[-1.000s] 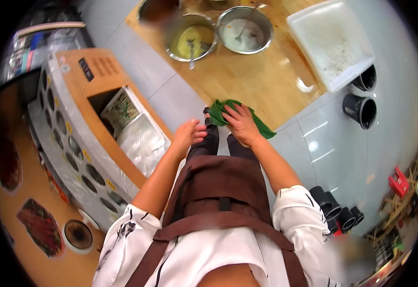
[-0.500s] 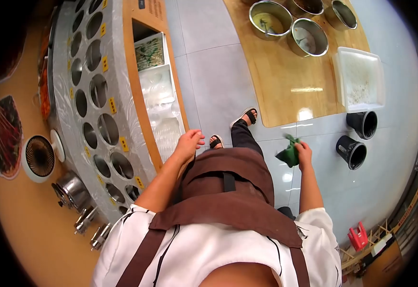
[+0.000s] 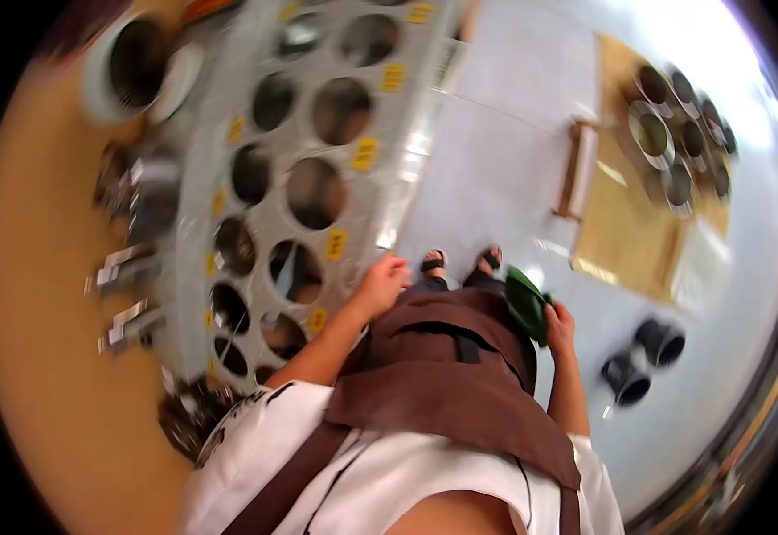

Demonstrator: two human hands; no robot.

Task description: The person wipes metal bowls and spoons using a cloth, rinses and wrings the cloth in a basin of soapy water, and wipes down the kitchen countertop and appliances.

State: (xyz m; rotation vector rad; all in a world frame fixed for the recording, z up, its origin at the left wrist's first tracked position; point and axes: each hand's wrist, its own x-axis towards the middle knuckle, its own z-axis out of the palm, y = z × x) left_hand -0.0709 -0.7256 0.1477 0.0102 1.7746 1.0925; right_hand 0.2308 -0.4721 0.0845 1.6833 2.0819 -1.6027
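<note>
My right hand (image 3: 560,328) is closed around one edge of a dark green cloth (image 3: 524,303), which hangs out to the left beside my brown apron (image 3: 442,374). My left hand (image 3: 384,285) is raised near the edge of the counter (image 3: 380,209) with round holes. Its fingers look loosely bent and slightly apart, a little blurred, with nothing visible in them. The counter is wrapped in clear plastic, and yellow labels (image 3: 364,153) sit beside its holes.
On the right stands a wooden table (image 3: 625,227) with several metal pots (image 3: 652,134) and a white tray (image 3: 703,267). Two black bins (image 3: 627,379) stand on the floor. Beyond the counter are metal pots and a round white appliance (image 3: 104,76). Much is motion-blurred.
My view has turned, so the holed counter now lies closer to the middle and the wooden table farther right. The green cloth has swung up and spread out in my right hand.
</note>
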